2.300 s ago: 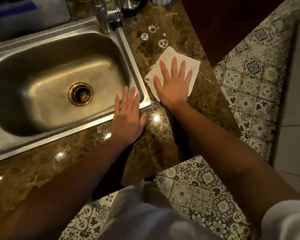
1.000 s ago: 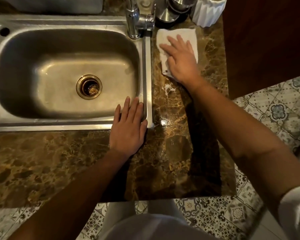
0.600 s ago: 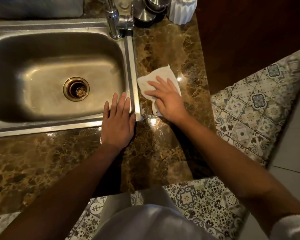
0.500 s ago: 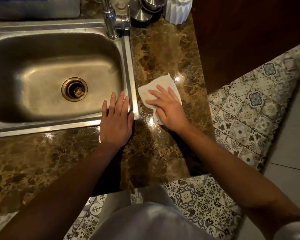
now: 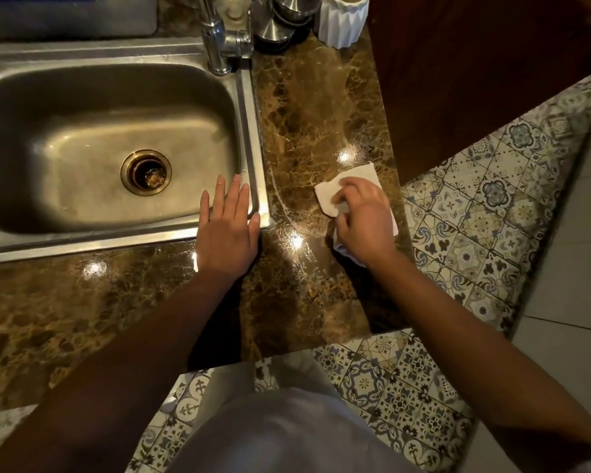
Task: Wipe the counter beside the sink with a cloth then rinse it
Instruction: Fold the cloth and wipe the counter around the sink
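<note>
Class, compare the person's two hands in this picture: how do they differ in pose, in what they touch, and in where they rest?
The left hand lies flat with fingers straight; the right hand is curled, fingers bent. The left hand holds nothing; the right hand gathers a white cloth. The left hand rests over the sink rim at its near right corner; the right hand sits on the marble counter near its right edge. Both are bare, palm down.

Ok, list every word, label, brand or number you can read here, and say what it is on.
None can be read.
White ribbed container: no print visible.
Faucet and sink: no brand mark visible.
Cloth: plain white.
Floor tiles: ornamental patterns only, no letters.
</note>
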`<state>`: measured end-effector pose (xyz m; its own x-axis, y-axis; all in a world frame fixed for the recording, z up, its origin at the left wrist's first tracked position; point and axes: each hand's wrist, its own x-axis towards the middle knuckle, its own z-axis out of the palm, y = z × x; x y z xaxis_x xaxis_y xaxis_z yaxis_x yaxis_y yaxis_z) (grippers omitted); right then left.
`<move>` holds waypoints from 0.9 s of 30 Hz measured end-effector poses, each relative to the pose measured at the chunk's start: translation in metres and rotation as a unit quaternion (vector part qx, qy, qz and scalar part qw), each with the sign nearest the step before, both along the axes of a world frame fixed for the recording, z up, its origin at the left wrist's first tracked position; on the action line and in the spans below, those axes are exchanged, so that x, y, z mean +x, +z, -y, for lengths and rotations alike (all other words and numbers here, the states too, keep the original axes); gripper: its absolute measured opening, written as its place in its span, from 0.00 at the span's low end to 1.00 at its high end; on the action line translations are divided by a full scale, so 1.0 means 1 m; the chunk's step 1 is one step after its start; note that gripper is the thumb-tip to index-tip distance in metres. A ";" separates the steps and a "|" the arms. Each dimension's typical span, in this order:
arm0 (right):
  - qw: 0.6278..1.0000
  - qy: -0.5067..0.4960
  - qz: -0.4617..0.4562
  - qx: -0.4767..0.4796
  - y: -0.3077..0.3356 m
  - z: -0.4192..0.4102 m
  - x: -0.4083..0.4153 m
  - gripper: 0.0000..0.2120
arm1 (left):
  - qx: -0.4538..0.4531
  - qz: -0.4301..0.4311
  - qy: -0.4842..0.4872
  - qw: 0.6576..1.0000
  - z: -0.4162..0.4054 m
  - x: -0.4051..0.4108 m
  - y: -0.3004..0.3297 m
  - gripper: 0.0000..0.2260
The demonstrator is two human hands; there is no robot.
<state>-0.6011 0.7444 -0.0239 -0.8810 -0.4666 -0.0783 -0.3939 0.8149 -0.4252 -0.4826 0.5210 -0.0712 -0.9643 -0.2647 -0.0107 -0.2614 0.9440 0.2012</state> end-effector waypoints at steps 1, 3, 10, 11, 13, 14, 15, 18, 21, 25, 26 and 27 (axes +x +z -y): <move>0.999 -0.033 -0.007 0.004 0.001 0.002 0.003 0.16 | 0.001 -0.004 0.000 1.000 0.000 0.000 0.000 0.25; 0.997 -0.069 -0.021 0.028 0.003 0.007 0.014 0.26 | -0.001 -0.012 -0.001 1.000 -0.001 0.001 0.000 0.25; 0.990 -0.112 -0.002 0.088 0.014 0.025 -0.016 0.15 | -0.014 -0.012 -0.004 1.000 0.000 0.001 -0.004 0.25; 0.989 -0.139 0.031 0.031 0.021 0.028 -0.024 0.13 | -0.010 -0.011 -0.002 1.000 0.000 0.001 -0.004 0.25; 0.963 -0.216 0.123 -0.103 0.037 0.032 -0.041 0.10 | -0.005 -0.009 0.000 1.000 0.001 0.000 -0.004 0.25; 0.939 -0.253 0.174 -0.158 0.044 0.034 -0.048 0.09 | -0.003 -0.007 0.000 1.000 0.001 0.000 -0.004 0.25; 0.910 -0.283 0.219 -0.211 0.050 0.036 -0.055 0.08 | -0.002 -0.005 0.002 1.000 0.001 -0.001 -0.003 0.26; 0.753 -0.355 0.338 -0.439 0.059 0.043 -0.078 0.05 | 0.004 -0.002 0.015 1.000 0.001 -0.003 -0.002 0.27; 0.620 -0.365 0.431 -0.544 0.048 0.050 -0.089 0.07 | 0.017 0.002 0.022 1.000 0.002 -0.004 -0.001 0.28; 0.623 -0.328 0.484 -0.519 0.015 0.053 -0.093 0.16 | 0.024 0.010 0.016 1.000 0.002 -0.001 -0.001 0.27; 0.665 -0.309 0.475 -0.487 0.010 0.054 -0.092 0.15 | 0.025 0.009 0.013 1.000 0.002 0.000 -0.001 0.27; 0.726 -0.291 0.445 -0.436 0.006 0.056 -0.092 0.14 | 0.026 0.006 0.010 1.000 0.002 0.000 -0.001 0.27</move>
